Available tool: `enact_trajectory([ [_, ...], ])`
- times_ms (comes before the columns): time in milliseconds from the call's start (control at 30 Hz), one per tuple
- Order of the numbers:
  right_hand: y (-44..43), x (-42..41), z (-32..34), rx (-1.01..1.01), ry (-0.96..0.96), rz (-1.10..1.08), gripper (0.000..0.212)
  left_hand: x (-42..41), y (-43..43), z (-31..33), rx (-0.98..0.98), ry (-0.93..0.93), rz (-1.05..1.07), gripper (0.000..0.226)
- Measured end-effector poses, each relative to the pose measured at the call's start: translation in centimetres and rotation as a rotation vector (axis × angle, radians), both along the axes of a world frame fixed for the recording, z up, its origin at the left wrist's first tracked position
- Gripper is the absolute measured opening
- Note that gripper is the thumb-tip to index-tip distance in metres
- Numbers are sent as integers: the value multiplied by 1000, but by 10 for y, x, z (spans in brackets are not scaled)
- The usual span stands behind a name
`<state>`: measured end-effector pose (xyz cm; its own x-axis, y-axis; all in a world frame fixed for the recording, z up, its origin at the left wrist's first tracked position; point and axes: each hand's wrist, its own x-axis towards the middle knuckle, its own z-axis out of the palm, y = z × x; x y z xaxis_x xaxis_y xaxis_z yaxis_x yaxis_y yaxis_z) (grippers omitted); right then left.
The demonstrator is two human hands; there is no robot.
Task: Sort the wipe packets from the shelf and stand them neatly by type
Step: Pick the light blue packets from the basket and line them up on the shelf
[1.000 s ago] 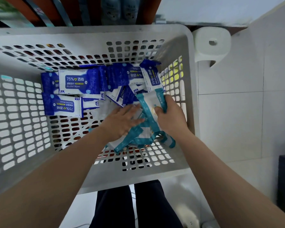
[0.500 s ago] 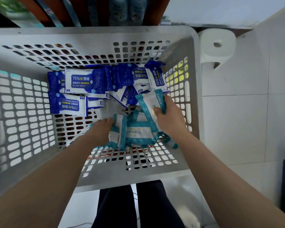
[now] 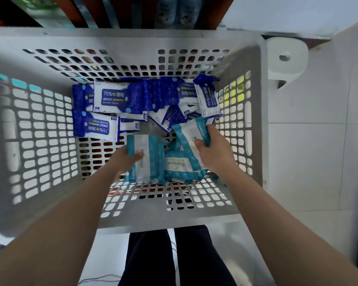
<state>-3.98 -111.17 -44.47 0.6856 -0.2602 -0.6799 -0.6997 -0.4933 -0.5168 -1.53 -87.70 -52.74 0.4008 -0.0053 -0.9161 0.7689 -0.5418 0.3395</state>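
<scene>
Inside a white perforated basket, the left hand clasps a teal packet upright at centre frame and the right hand pinches another — apparently grouping teal apart from the blue alcohol wipes heaped upper centre.

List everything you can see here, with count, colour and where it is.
basket: one, white, perforated, fills most of the view.
blue packets: count unclear, dark blue and white, piled along the basket's far side.
teal packets: several, teal and white, near-right part of the basket floor, some held.
bracket: one, white, on the wall beyond the basket's right corner.
shelf: dark, blurred, above the basket.
floor: white tiles, right.
legs: two, dark trousers, below the basket.
left hand: gripping a teal stack.
right hand: gripping one teal packet.
</scene>
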Motion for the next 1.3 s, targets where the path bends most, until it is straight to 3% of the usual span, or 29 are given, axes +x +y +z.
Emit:
enact_trajectory([
  [100, 2, 1, -3, -15, 4, 20, 19, -12, -18, -9, -6, 74, 47, 35],
  [267, 5, 2, -8, -22, 21, 36, 22, -19, -35, -20, 27, 191, 113, 56],
  [400, 8, 3, -11, -19, 52, 46, 21, -21, -39, -17, -79, 276, 154, 46],
  [633, 15, 4, 5, 23, 44, 84, 28, -10, -28, 18, -120, 33, 128, 36],
  [800, 25, 2, 32, 48, -56, 148, 40, -17, -20, 74, -174, -121, 290, 39],
  [967, 43, -6, 76, 142, -228, 178, 17, -36, -3, 140, -282, -166, 490, 21],
  [1100, 72, -13, 117, 231, -344, 221, 10, -58, 23, 186, -410, -239, 644, 12],
  [1300, 145, -12, 172, 344, -300, 308, 30, -90, 92, 253, -492, -296, 838, 29],
])
